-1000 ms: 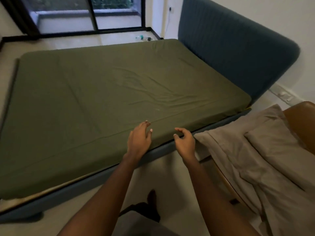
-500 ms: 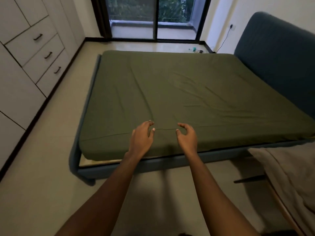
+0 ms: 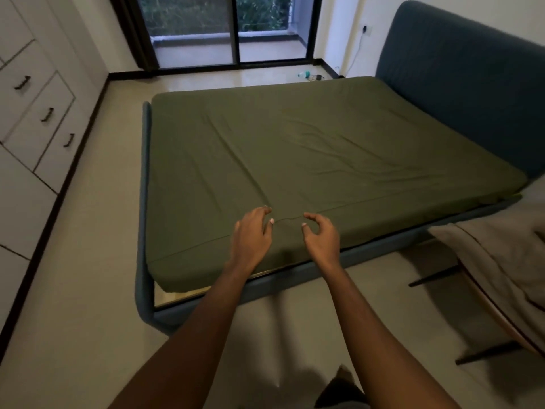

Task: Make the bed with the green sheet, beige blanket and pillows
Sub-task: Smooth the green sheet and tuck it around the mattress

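Head view is showing the left hand and right hand hovering empty, so rough tugging risks bunching the green sheet.

The green sheet is a dull olive, spread flat over the whole top of the bed and filling the middle of the frame. It wraps down over the near edge and the lower-left corner. Long creases run from its upper middle towards the near edge, and finer wrinkles gather right of centre. The beige blanket lies crumpled in loose folds at the right edge of the frame, apart from the sheet.
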